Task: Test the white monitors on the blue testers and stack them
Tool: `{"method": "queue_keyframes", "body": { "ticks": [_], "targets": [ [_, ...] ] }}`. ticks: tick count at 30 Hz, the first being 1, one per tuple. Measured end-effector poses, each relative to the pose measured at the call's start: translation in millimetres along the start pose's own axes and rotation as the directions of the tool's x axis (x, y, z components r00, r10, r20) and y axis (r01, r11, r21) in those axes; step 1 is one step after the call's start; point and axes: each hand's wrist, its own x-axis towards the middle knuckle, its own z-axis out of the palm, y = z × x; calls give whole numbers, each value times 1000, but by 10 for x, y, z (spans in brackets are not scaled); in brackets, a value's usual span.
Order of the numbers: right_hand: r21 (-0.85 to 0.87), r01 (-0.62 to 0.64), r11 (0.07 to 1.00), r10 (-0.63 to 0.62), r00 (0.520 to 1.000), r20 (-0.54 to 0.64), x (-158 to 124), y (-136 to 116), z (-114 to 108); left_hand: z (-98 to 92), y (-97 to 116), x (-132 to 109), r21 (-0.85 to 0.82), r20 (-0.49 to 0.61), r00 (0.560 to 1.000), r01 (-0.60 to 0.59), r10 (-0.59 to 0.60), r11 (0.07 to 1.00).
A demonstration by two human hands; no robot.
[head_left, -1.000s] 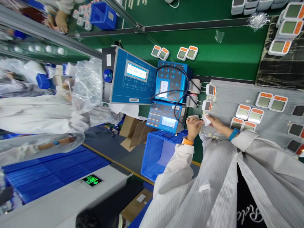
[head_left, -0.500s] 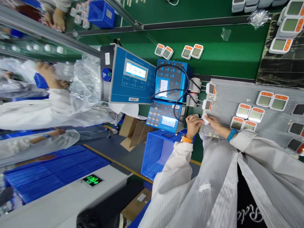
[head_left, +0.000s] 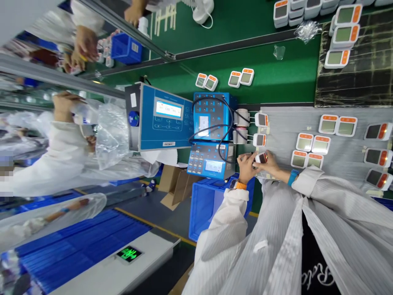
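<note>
Both hands meet at a small white display device (head_left: 261,157) with a dark screen and an orange band. My right hand (head_left: 272,164), with a teal wristband, grips its right side. Fingers of my left hand (head_left: 246,167), above an orange watch strap, close on its left and lower edge. Whether a cable joins this device is hidden. Just beyond, two similar units, an upper device (head_left: 261,119) and a lower device (head_left: 259,140), sit on thin prongs from white blocks (head_left: 241,127). Black cables loop from these blocks over a blue tester (head_left: 210,116).
A second blue tester (head_left: 205,159) and a large blue instrument (head_left: 164,116) stand to the left. Several white-and-orange devices (head_left: 313,143) lie on the grey mat (head_left: 285,123). Below the bench edge is a blue crate (head_left: 199,209). A co-worker's arm (head_left: 61,143) reaches in at left.
The held device has turned, so its dark screen and orange band now show instead of a plain white side. Both hands stay close together on it. The camera view has shifted slightly.
</note>
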Motion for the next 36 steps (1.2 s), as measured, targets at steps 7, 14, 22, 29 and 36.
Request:
{"method": "queue_keyframes", "body": {
  "ticks": [7, 14, 22, 29, 36],
  "targets": [
    [-134, 138, 981, -130, 990, 60, -114, 133, -699, -184, -61, 290, 51, 127, 989, -82, 75, 995],
    [-131, 180, 975, -183, 983, -6, -634, 330, -1558, -395, 90, 389, 156, 243, 965, -139, 98, 978],
    [-730, -27, 683, -598, 553, -580, -1638, 131, -3492, -572, 800, 326, 418, 66, 997, 3, -33, 908],
    [-962, -106, 250, -581, 779, -237, -1121, -170, -4509, -89, 2156, 1006, 90, 194, 939, -304, 283, 948],
    [-969, -170, 179, -492, 838, -238, -843, -107, -4747, 601, 3190, 1673, -108, 276, 799, -527, 535, 843]
  ]
}}
